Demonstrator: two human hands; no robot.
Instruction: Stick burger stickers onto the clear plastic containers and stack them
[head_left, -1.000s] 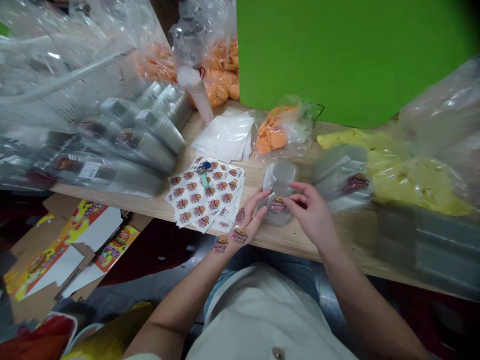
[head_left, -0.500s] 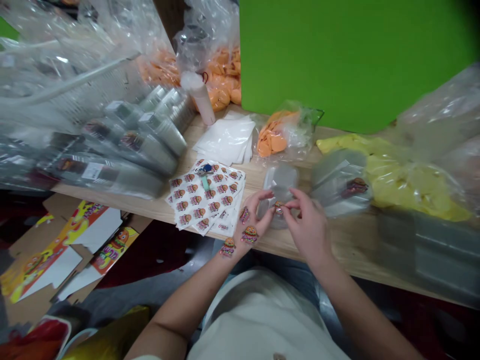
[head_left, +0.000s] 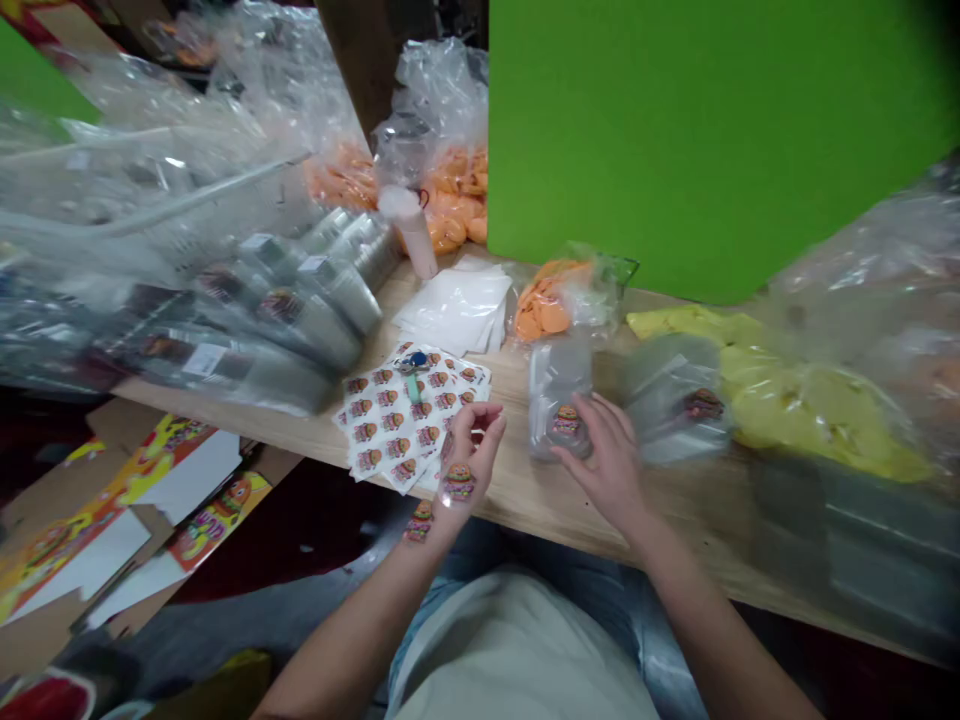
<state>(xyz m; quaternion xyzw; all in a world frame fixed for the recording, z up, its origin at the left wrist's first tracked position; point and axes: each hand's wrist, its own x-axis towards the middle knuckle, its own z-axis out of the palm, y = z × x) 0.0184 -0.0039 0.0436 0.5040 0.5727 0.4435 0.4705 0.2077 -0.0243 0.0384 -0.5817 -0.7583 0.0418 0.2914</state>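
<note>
A clear plastic box lies on the bench in front of me, with a burger sticker on its near part. My right hand grips the box from the right, fingertips at the sticker and thumb by the near edge. Left of the box, my left hand is raised with curled fingers, thumb and forefinger apart, and nothing visible between them. Burger stickers cling to the back of that hand and its wrist. Beside it are burger sticker sheets, with a wristwatch on top.
Stacked clear boxes fill the left side. White sheets, an orange-filled bag and a pale bottle stand behind. To the right are another stickered box and a yellow-filled bag. A green panel rises behind.
The sticker that was between both hands' fingertips is now on the box. My left hand has drawn away to the left; my right hand has come onto the box.
</note>
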